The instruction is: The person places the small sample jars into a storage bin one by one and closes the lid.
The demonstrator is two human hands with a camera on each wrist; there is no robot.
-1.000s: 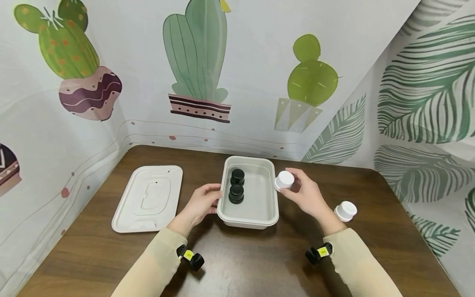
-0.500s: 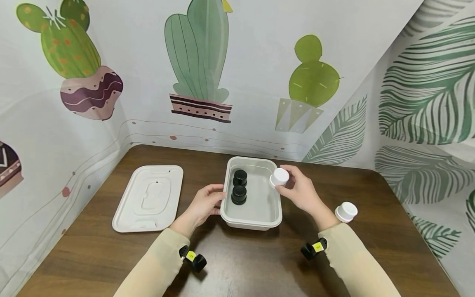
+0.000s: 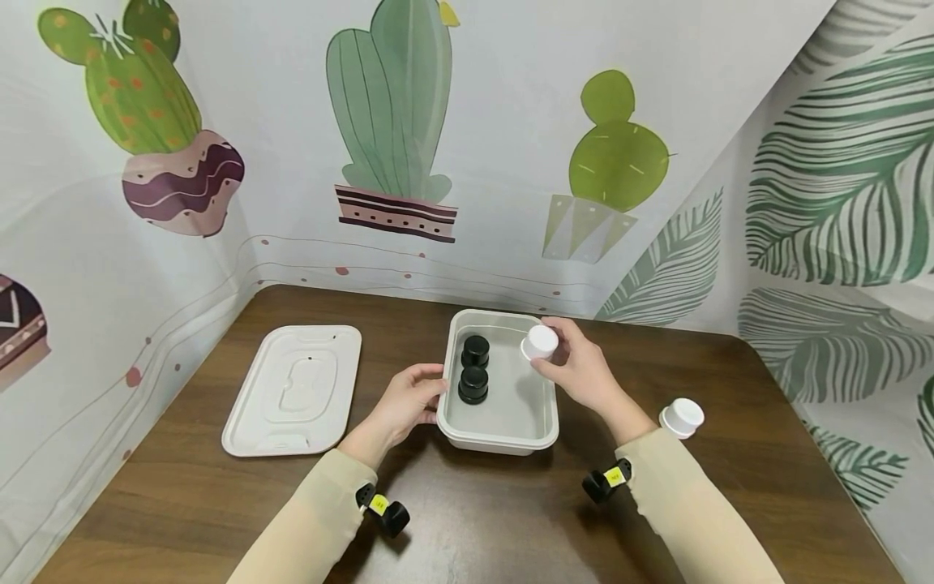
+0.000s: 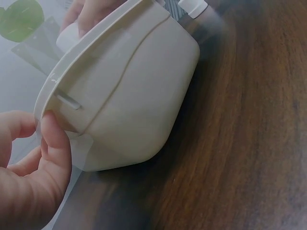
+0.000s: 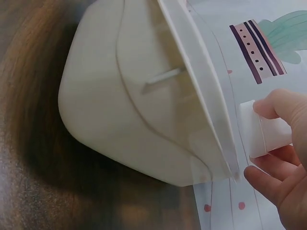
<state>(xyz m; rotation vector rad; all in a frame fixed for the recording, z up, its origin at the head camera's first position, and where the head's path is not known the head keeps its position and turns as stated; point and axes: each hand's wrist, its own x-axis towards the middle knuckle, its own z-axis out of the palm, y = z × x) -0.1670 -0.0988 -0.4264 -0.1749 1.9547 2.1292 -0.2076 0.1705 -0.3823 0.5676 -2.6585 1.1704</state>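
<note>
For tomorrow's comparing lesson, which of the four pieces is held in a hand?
The white piece in the right hand; the other white piece rests on the table, both black pieces stand inside the container.

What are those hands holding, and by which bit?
Right hand: a white cap, pinched by its sides. Left hand: the pale plastic tub, by its left rim.

A tub (image 3: 516, 410) (2 caps (image 3: 473, 385) inside) is between a lid (image 3: 299, 391) on its left and another cap (image 3: 683, 417) on its right.
</note>
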